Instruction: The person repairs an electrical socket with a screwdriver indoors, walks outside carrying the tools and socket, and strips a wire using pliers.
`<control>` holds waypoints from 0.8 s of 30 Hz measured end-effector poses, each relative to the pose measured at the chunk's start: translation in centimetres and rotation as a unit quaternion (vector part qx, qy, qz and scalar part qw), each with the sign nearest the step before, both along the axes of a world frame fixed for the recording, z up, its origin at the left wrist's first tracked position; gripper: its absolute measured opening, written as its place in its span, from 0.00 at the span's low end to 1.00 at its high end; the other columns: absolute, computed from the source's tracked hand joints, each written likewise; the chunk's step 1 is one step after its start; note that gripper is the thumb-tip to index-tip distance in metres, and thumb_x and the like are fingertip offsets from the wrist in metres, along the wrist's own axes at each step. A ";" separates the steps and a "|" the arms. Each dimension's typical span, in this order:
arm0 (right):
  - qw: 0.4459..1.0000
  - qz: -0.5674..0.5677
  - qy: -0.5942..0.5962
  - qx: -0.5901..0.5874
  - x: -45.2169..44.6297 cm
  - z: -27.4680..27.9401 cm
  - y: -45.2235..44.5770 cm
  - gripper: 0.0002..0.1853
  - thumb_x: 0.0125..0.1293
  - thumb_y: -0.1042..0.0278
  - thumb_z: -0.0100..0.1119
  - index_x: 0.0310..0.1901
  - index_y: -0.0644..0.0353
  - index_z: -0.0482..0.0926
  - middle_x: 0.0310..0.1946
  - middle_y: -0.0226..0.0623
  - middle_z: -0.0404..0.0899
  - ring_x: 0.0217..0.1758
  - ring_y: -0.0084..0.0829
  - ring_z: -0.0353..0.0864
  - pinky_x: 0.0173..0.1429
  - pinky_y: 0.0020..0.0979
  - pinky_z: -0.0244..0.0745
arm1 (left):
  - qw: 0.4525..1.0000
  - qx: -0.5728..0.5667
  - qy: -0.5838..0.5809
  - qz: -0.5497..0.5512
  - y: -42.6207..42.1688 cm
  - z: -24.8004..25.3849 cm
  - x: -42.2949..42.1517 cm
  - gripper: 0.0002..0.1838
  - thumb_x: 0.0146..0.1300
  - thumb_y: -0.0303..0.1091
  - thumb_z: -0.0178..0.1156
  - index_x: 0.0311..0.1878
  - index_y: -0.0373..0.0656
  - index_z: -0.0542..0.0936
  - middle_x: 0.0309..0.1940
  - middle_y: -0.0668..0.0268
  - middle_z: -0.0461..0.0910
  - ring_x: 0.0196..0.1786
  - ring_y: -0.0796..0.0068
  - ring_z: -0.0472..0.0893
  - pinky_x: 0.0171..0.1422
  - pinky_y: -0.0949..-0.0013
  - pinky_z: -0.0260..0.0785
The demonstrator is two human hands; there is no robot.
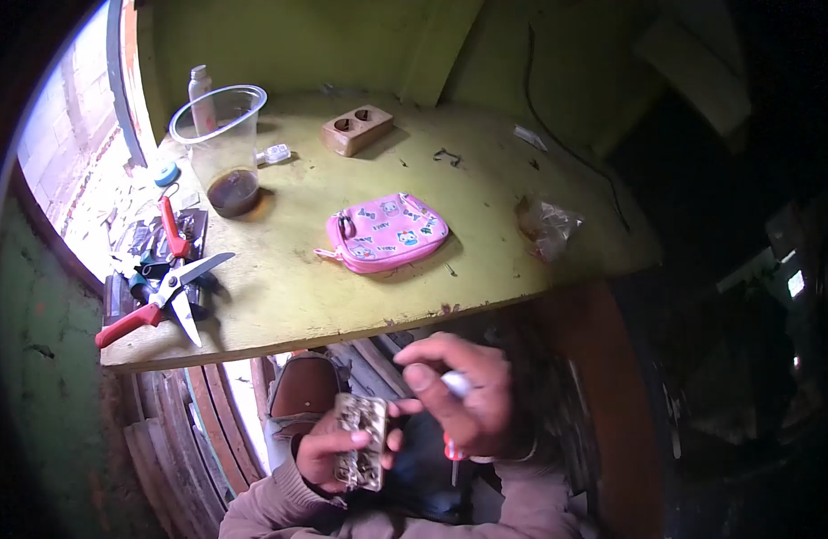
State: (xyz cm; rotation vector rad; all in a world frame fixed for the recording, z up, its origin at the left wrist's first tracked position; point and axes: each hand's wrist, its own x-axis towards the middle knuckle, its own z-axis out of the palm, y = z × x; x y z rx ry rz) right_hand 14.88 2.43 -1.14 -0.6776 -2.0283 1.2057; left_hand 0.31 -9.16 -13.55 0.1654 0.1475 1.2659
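Note:
My left hand (329, 454) grips a small rectangular piece (361, 440) with metal parts inside, below the table's front edge; the thumb lies over its face. To the right of it, my right hand (463, 391) is curled round a screwdriver with a white and red handle (456, 386), its thin shaft pointing down, apart from the piece. The fingers of the right hand are slightly blurred. On the yellow-green table (297, 305), a pink patterned pouch (391, 234) lies in front of both hands. Farther back stands a brown block with two round sockets (357, 130).
Red-handled shears (173, 286) lie open at the table's left on a dark tray of items. Behind them stand a clear cup with dark liquid (233, 184) and a small bottle (200, 99). A crumpled plastic bag (550, 229) is at the right. A shoe (303, 391) shows below.

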 end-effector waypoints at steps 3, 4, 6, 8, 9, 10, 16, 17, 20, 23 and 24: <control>0.986 0.021 -0.094 0.137 -1.7 -2.7 -0.1 0.12 0.72 0.64 0.60 0.39 0.67 0.80 0.25 0.41 0.78 0.26 0.29 0.81 0.31 0.30 0.73 | 0.995 0.039 0.059 -0.074 -0.1 0.0 -0.2 0.25 0.58 0.30 0.62 0.59 0.31 0.74 0.42 0.51 0.81 0.41 0.64 0.85 0.44 0.67 0.80; 0.983 0.016 -0.099 0.152 -2.2 -3.5 -0.1 0.13 0.72 0.62 0.60 0.39 0.66 0.80 0.25 0.43 0.78 0.25 0.34 0.81 0.31 0.33 0.73 | 0.994 0.037 0.080 -0.058 0.0 0.3 -0.1 0.24 0.58 0.30 0.62 0.58 0.31 0.74 0.41 0.51 0.81 0.40 0.64 0.85 0.44 0.67 0.80; 0.985 0.009 -0.094 0.147 -2.2 -3.9 0.2 0.12 0.71 0.63 0.60 0.40 0.66 0.80 0.26 0.43 0.78 0.26 0.35 0.81 0.32 0.33 0.73 | 0.993 0.037 0.102 -0.040 0.0 0.4 0.0 0.23 0.58 0.30 0.62 0.57 0.30 0.75 0.40 0.52 0.81 0.40 0.65 0.85 0.45 0.67 0.80; 0.986 0.001 -0.090 0.141 -2.3 -3.6 0.3 0.11 0.71 0.64 0.61 0.40 0.66 0.80 0.27 0.44 0.78 0.27 0.36 0.80 0.33 0.34 0.74 | 0.989 -0.007 0.144 -0.019 -0.2 0.0 0.0 0.21 0.58 0.30 0.62 0.54 0.30 0.77 0.38 0.52 0.81 0.39 0.64 0.85 0.45 0.67 0.79; 0.976 0.012 -0.102 0.192 -2.3 -3.0 0.3 0.11 0.70 0.65 0.62 0.40 0.66 0.80 0.28 0.44 0.78 0.28 0.36 0.80 0.34 0.34 0.74 | 0.989 -0.008 0.146 -0.018 -0.2 -0.1 0.1 0.21 0.58 0.30 0.62 0.54 0.30 0.77 0.38 0.52 0.81 0.39 0.64 0.85 0.45 0.67 0.79; 0.963 0.023 -0.114 0.241 -2.1 -2.4 0.3 0.10 0.68 0.66 0.63 0.41 0.66 0.80 0.30 0.44 0.79 0.30 0.37 0.80 0.36 0.34 0.74 | 0.990 -0.023 0.140 -0.024 -0.1 -0.2 0.2 0.23 0.55 0.30 0.62 0.53 0.30 0.76 0.36 0.53 0.80 0.37 0.63 0.84 0.43 0.66 0.79; 0.923 -0.147 -0.065 0.349 0.5 1.6 6.9 0.11 0.62 0.70 0.69 0.43 0.65 0.82 0.33 0.43 0.78 0.34 0.39 0.80 0.41 0.36 0.75 | 0.997 -0.031 0.071 -0.024 -0.6 -1.0 0.5 0.22 0.53 0.31 0.63 0.50 0.30 0.76 0.34 0.53 0.77 0.35 0.64 0.80 0.41 0.67 0.75; 0.921 -0.135 -0.130 0.340 0.3 2.1 7.8 0.10 0.62 0.69 0.69 0.42 0.65 0.82 0.35 0.44 0.80 0.37 0.41 0.82 0.42 0.38 0.76 | 0.997 -0.046 0.052 -0.018 -0.8 -1.1 0.7 0.22 0.53 0.32 0.63 0.50 0.30 0.76 0.35 0.54 0.77 0.35 0.64 0.79 0.42 0.68 0.75; 0.932 -0.080 -0.192 0.297 -0.3 1.6 9.7 0.07 0.62 0.69 0.68 0.38 0.63 0.83 0.35 0.44 0.80 0.38 0.44 0.82 0.42 0.40 0.76 | 1.000 -0.024 -0.011 0.004 -0.6 -0.9 0.9 0.19 0.57 0.28 0.61 0.51 0.28 0.79 0.38 0.52 0.80 0.38 0.66 0.84 0.48 0.66 0.80; 0.924 -0.058 -0.181 0.333 -0.1 1.2 10.9 0.06 0.64 0.70 0.64 0.36 0.64 0.80 0.33 0.45 0.79 0.38 0.49 0.81 0.41 0.42 0.75 | 0.999 -0.039 -0.035 -0.006 -1.0 -1.4 0.6 0.19 0.57 0.28 0.61 0.51 0.29 0.79 0.40 0.53 0.80 0.39 0.66 0.84 0.48 0.67 0.80; 0.924 -0.058 -0.182 0.332 -0.1 1.2 10.9 0.06 0.64 0.70 0.64 0.36 0.64 0.80 0.33 0.45 0.79 0.38 0.49 0.81 0.41 0.42 0.75 | 0.999 -0.032 -0.032 -0.009 -1.1 -2.0 0.3 0.19 0.57 0.29 0.61 0.51 0.30 0.79 0.41 0.54 0.80 0.40 0.66 0.84 0.47 0.68 0.81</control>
